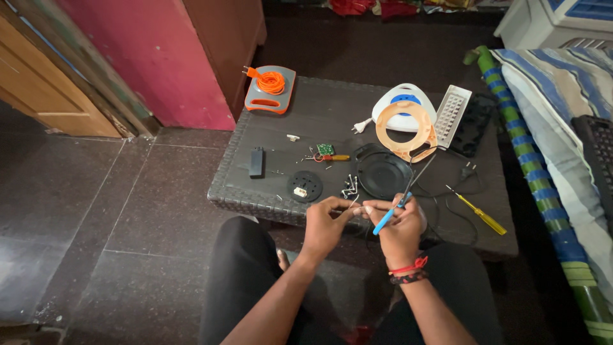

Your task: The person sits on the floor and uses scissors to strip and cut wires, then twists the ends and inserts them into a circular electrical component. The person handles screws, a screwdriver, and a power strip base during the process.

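Small part pinched between fingertips (355, 209) too tiny to identify, bed (562, 96) cut off at right edge

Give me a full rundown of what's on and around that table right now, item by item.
Table: one, dark woven top, centre.
Cord reel: one, grey base with orange cable, far left corner.
Small box: one, black, left side.
Round disc: one, black, near edge.
Circuit board: one, green, middle.
Round cover: one, black, centre right.
Ring: one, tan, leaning on a white and blue housing.
LED panel: one, white, far right.
Screwdriver: one, yellow handle, right near edge.
Screws: several, silver, beside the disc.
Left hand: pinching a small part.
Right hand: holding a blue-handled tool.
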